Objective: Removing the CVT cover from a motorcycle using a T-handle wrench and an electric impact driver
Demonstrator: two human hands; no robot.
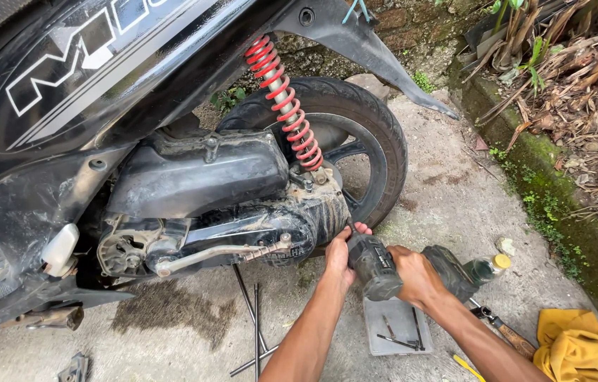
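Both hands work low on the side of a black scooter (pixel 65 92) parked on a concrete floor (pixel 440 205). The right hand (pixel 415 274) grips the handle of a dark power drill (pixel 373 265), its fingers clamped around the body. The left hand (pixel 340 251) sits at the front of the drill, fingers wrapped about the nose where the bit meets the dirty engine cover (pixel 299 223), just below the rear wheel hub. The drill points up and to the left into the lower rear edge of that cover.

Above the hands, a red coil spring (pixel 286 99) runs slanting down to the back of the engine, in front of the rear tyre (pixel 376 127). A metal kick lever (pixel 221 251) lies along the engine side, left of the hands.

On the floor under the forearms lies a flat grey tray (pixel 401 325) with a few small tools in it. Thin metal rods (pixel 255 325) lie crossed to its left. To the right are a small bottle with a yellow cap (pixel 490 267), a wooden-handled tool (pixel 507 336) and a yellow cloth (pixel 575 346).
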